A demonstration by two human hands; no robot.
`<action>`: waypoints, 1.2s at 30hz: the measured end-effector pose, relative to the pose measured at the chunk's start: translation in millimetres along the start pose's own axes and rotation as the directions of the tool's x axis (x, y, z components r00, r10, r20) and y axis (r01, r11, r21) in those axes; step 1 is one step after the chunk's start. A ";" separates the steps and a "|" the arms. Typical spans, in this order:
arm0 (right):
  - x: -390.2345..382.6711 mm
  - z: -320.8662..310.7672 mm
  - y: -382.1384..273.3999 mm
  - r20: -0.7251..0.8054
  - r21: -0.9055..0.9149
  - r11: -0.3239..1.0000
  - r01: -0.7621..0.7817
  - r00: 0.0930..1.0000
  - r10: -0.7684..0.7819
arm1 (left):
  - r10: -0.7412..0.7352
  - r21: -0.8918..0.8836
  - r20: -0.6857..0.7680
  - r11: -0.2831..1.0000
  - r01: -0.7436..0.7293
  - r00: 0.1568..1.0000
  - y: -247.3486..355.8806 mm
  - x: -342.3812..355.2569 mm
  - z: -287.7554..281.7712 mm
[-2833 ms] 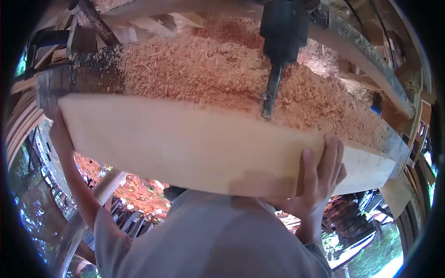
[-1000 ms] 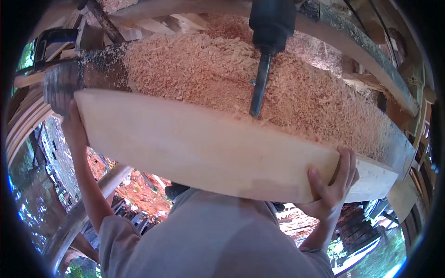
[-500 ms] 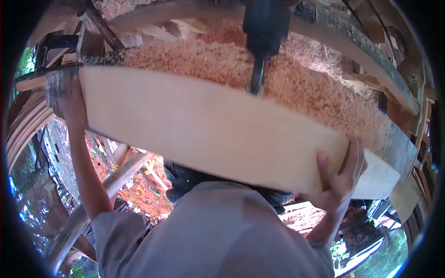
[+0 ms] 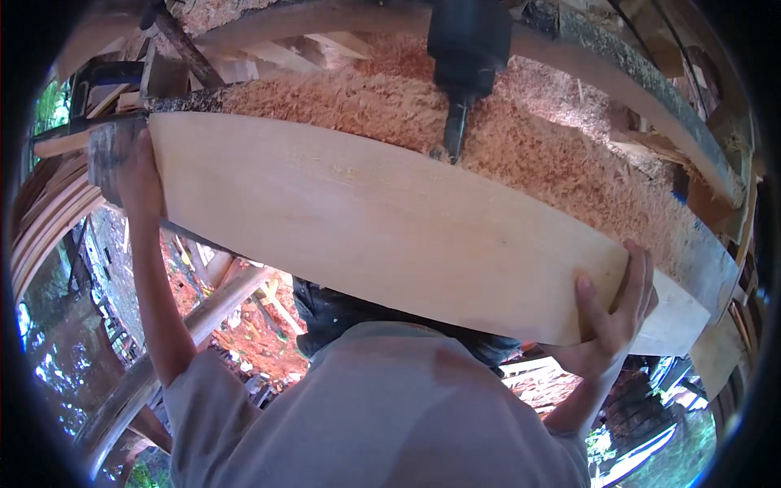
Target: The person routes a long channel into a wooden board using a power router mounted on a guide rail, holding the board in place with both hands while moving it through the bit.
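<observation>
A wide, pale wooden board (image 4: 374, 228) lies flat across the front of me, its long far edge curving. My left hand (image 4: 143, 183) is closed around its left end, fingers partly hidden along the edge. At the right end my right hand (image 4: 612, 321) grips the same board, thumb on the top face and fingers wrapped over the end. Just beyond the far edge a dark machine chuck (image 4: 469, 49) points down, holding a metal cutting bit (image 4: 455, 130). The bit's tip is close to the board's edge; whether they touch I cannot tell.
Reddish sawdust (image 4: 561, 183) is heaped behind the board and around the bit. Another pale wooden piece (image 4: 674, 317) shows beneath the right end. A curved wooden beam (image 4: 651, 89) crosses the far right. Stacked strips (image 4: 53, 220) are at the left, above a round pole (image 4: 220, 305).
The board and both hands have shifted slightly to the right relative to the bit. Both hands keep their grip, and the chuck stays in nearly the same place.
</observation>
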State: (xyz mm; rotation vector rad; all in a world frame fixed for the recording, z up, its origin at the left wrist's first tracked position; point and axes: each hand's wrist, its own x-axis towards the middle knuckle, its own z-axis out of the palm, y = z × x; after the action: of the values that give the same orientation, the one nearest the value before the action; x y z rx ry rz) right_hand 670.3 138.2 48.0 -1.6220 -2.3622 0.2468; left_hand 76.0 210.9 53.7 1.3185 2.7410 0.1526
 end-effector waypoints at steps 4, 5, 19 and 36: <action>-32.9 -2.3 7.0 0.000 0.016 1.000 0.011 1.000 -0.011 | -0.070 -0.139 -0.096 0.989 0.057 0.993 -14.7 -59.1 -0.3; -37.6 -6.8 6.6 0.040 0.036 0.999 0.011 0.999 -0.012 | -0.140 -0.146 -0.062 0.981 0.129 0.988 -16.0 -71.8 -3.3; -31.3 -4.0 17.8 0.076 0.017 1.000 -0.005 0.997 0.004 | -0.198 -0.178 -0.062 0.966 0.185 0.978 -12.2 -66.0 2.7; 15.9 -7.8 13.5 0.050 0.018 0.997 0.079 0.996 -0.079 | 0.121 -0.289 -0.045 0.949 -0.129 0.992 -2.0 -15.9 -0.6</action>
State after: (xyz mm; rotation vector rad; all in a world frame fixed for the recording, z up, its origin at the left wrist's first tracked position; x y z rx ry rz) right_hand 679.3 157.8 53.4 -1.5287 -2.4497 0.2930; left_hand 84.3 197.2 54.7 1.4102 2.5278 0.5648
